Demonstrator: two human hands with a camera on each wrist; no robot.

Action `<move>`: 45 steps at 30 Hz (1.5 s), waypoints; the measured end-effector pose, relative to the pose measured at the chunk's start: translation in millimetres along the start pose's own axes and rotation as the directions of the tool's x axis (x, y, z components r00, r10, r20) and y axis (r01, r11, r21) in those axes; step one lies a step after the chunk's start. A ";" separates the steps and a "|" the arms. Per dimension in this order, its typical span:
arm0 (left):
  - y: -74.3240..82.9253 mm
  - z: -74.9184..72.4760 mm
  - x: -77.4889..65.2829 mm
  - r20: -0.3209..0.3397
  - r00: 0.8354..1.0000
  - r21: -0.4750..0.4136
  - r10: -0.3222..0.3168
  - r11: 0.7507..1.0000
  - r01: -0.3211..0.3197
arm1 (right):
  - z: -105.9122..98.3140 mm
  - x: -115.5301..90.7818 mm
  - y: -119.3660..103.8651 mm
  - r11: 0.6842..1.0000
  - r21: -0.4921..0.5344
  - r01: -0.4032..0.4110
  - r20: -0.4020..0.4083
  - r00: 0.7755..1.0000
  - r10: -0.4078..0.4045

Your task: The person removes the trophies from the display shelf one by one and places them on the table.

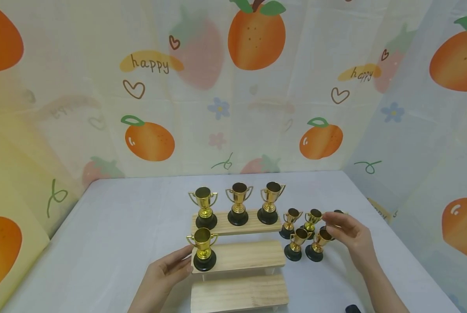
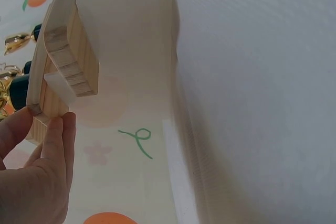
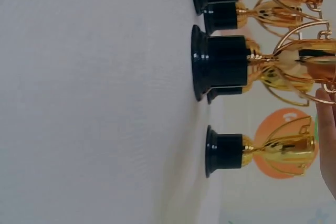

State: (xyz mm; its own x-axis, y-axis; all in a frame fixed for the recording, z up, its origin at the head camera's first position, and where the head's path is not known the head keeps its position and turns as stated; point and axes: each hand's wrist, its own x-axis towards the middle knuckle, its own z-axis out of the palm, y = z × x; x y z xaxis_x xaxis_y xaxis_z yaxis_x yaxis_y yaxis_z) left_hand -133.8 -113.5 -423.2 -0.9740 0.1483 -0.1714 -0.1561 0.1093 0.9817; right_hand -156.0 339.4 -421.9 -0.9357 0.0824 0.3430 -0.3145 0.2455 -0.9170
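Head view, 12 at far table edge. With left hand (image 1: 164, 274), pinching the 9 o'clock end of the middle step of a light-wood three-step stand (image 1: 249, 256). Just beside, on that step: upright shiny gold two-handled trophy cup with round black base (image 1: 203, 250). Three more like it on the top step. With right hand (image 1: 352, 237), hovering over the 3 o'clock side of a group of small gold two-handled trophies with black bases (image 1: 294, 245), upright on white cloth-covered table (image 1: 139, 217), at the stand's 3 o'clock end. Right fingers loosely bent, about half open, nothing visible in grip; can't tell if touching any cup.

Key relation, judged: front-right small trophy (image 1: 317, 245) at about 9 o'clock from right hand, just beside thumb, long axis vertical. Right hand clearly nearer; left hand beyond the stand. Bare steps farther toward 8–9, long axis 9-to-3.

Left wrist view, sideways: thumb and fingers on opposite faces of the board end; black trophy base just past thumb tip, toward 12.

Right wrist view, sideways: only a sliver of finger at 3–4 o'clock; nearest trophy toward 11 from it, another toward 9, both standing on the table.
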 end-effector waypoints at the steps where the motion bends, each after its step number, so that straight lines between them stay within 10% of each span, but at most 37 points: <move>1: -0.1 -0.1 -0.1 0.000 1.000 -0.001 -0.001 1.000 0.001 | 0.3 0.4 -1.7 1.000 0.012 0.016 -0.009 1.000 -0.016; 14: 0.2 -1.7 -1.3 0.014 1.000 -0.010 0.006 1.000 -0.005 | 10.4 0.2 -35.8 0.985 0.123 0.120 -0.039 0.993 -0.116; 27: 0.3 -1.0 -0.5 0.025 1.000 -0.010 -0.003 1.000 0.003 | 46.9 -11.6 -77.0 0.942 0.235 0.240 0.100 0.958 -0.269; 45: 0.0 0.2 -0.4 0.012 1.000 -0.021 -0.002 1.000 0.003 | 118.5 -25.6 -114.3 0.925 0.327 0.194 0.271 0.918 -0.288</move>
State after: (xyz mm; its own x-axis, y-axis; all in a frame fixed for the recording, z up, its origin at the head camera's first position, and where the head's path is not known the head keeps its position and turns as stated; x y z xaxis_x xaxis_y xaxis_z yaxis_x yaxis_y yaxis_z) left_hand -133.4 -113.3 -423.1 -0.9716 0.1597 -0.1747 -0.1620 0.0893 0.9827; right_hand -115.1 194.7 -350.1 -0.8119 -0.2566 0.5244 -0.5248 -0.0724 -0.8481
